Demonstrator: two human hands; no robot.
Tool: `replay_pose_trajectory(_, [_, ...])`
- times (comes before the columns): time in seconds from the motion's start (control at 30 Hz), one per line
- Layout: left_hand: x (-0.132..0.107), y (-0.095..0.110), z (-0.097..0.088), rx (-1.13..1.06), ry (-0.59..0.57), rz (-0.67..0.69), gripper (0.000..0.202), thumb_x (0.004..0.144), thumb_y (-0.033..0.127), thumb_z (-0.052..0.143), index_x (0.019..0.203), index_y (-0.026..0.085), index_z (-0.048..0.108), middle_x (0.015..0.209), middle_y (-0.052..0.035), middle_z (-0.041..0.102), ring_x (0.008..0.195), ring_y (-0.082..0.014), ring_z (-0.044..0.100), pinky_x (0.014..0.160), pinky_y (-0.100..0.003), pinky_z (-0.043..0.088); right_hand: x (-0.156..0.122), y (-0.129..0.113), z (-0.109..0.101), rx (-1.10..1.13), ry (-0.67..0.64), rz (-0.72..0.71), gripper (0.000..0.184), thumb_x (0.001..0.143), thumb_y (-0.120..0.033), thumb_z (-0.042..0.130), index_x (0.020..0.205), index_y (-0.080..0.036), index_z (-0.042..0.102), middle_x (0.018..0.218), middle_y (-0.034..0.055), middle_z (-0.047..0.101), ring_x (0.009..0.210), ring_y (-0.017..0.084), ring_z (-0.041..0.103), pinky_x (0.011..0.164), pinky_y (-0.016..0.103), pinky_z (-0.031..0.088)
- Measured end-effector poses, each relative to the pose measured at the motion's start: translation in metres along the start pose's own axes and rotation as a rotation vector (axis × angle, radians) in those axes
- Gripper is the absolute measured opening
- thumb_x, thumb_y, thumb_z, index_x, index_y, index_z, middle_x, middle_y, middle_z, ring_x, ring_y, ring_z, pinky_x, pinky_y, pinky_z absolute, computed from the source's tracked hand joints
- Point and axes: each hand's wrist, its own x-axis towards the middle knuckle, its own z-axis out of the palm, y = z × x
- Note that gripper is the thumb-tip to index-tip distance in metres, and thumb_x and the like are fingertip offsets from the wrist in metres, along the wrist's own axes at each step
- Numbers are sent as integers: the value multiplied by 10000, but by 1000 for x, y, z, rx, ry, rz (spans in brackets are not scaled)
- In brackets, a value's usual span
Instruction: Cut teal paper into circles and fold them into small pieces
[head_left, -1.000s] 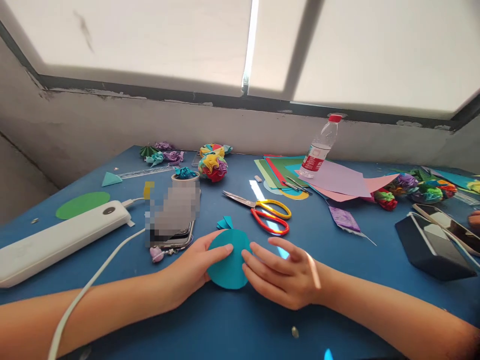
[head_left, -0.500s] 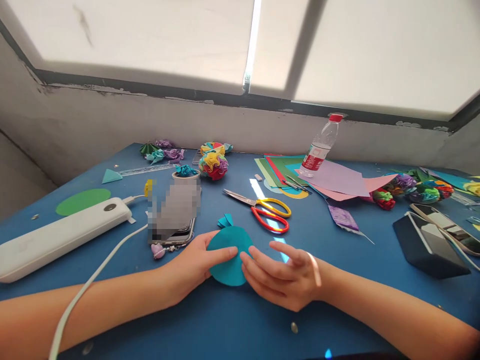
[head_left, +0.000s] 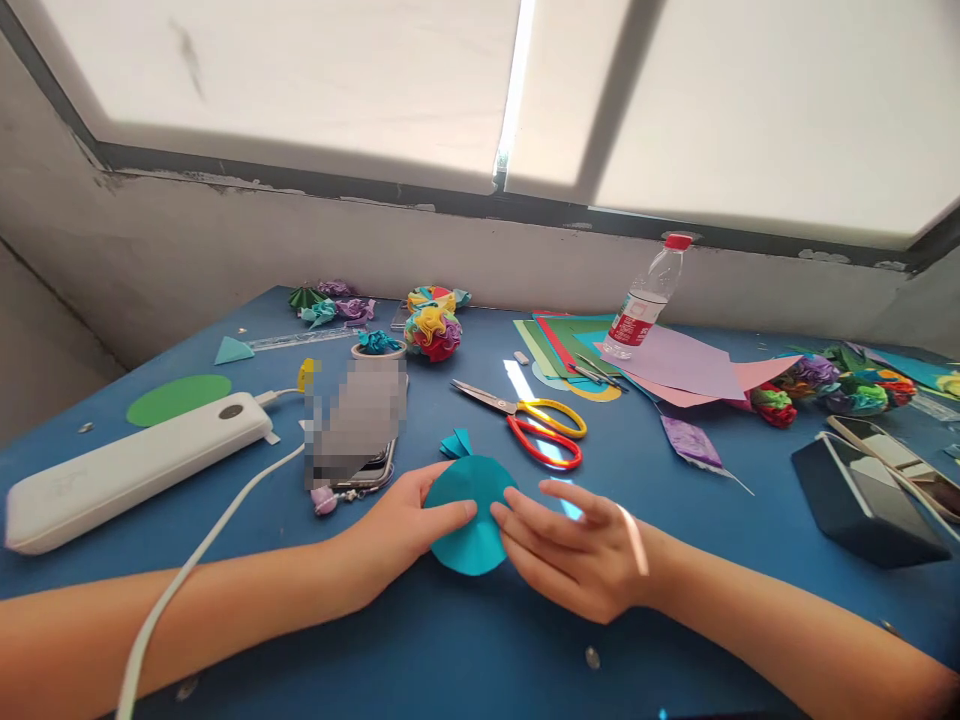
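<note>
Teal paper disc [head_left: 471, 505] lies flat on the blue counter [head_left: 675, 520], at the near centre, between the two hands. Left hand [head_left: 397, 535] rests on the disc's left edge, fingers extended and loosely spread, fingertips pressing the paper; nothing is enclosed in it. Right hand [head_left: 577, 550] lies at the disc's right edge, fingers half curled, fingertips touching the paper; it encloses nothing either. The fingertips of both hands nearly meet over the disc's middle.

Just behind the disc: small teal scraps [head_left: 455, 442]. Behind and to the right: scissors [head_left: 529, 425] with yellow and red handles, blades closed. Left of the disc: a phone [head_left: 360, 465], partly blurred out, with a white cable [head_left: 202, 560] running toward the near edge. Far left: white power bank [head_left: 135, 470] and green disc [head_left: 178, 398]. Rear: paper flower ball [head_left: 433, 333], bottle [head_left: 643, 300] standing on coloured sheets [head_left: 675, 365].
</note>
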Motion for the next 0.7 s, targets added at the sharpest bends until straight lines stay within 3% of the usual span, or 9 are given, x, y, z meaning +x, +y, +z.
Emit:
replay_pose_trajectory(0.1, [1,-2,-1,49,-48,33,290,782,274,655,1066,212,661,855,-5,686,781,-138,597,736,-251,482,3,-3,2,272,27,302,72,845,-133,556,872,-149,621,984,42,704,960,178,603,902,378,428])
replay_pose_trajectory(0.23, [0,1,0,24,-151,66,299,819,301,614,1104,219,656,1027,-42,676,962,-198,597,846,-330,505,6,-5,5,562,64,670,101,832,-116,560,910,-174,588,1116,102,632,1002,189,580,860,355,470])
replay_pose_trajectory(0.3, [-2,3,0,-1,-177,67,298,843,344,577,1090,202,665,1068,-65,666,1016,-225,585,857,-358,512,5,-5,7,651,68,799,94,837,-119,552,903,-181,577,1043,100,636,936,177,593,816,330,492])
replay_pose_trajectory(0.37, [-3,4,1,-25,-194,82,353,862,427,522,1058,179,680,1071,-86,663,1025,-243,584,848,-376,519,4,-5,9,690,60,860,84,837,-129,559,900,-183,568,920,75,641,839,165,594,748,310,499])
replay_pose_trajectory(0.47, [-5,4,2,18,-211,102,426,829,495,543,1069,168,672,1038,-88,670,945,-225,611,843,-377,522,4,-5,10,663,45,825,99,834,-122,567,909,-187,567,841,51,633,780,162,573,722,320,481])
replay_pose_trajectory(0.57, [-5,3,4,157,-165,79,421,776,392,655,1134,172,634,1002,-69,681,839,-177,629,834,-342,524,5,-7,8,634,20,778,104,837,-118,562,911,-191,565,839,45,631,779,164,565,733,331,467])
replay_pose_trajectory(0.7, [-4,4,5,244,-164,81,375,840,325,584,1185,178,600,1053,-72,676,816,-161,640,839,-340,520,2,-10,7,651,-3,909,271,829,-170,590,1086,-201,508,867,37,617,751,148,567,705,301,477])
